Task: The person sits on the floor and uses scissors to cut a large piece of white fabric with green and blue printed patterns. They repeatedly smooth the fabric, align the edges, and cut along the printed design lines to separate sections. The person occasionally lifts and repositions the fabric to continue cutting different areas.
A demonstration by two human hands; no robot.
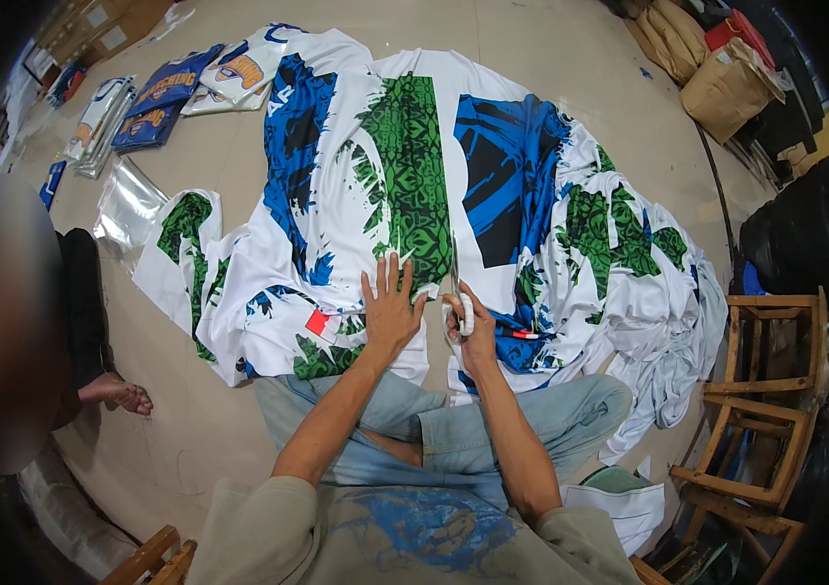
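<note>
A large sheet of white fabric printed with green, blue and black panels lies spread in front of my crossed legs. My left hand rests flat on it with fingers spread, at the lower end of the green patterned panel. Just to its right, my right hand grips a pair of scissors whose handles look wrapped in white. The blades point away from me, along the right edge of the green panel, where the fabric is split up to them. Whether the blades are apart is too small to tell.
Crumpled printed fabric is heaped at the right, beside wooden stools. Folded, bagged shirts and clear plastic bags lie at the left. Another person's hand is near the left edge. Brown paper sacks stand far right.
</note>
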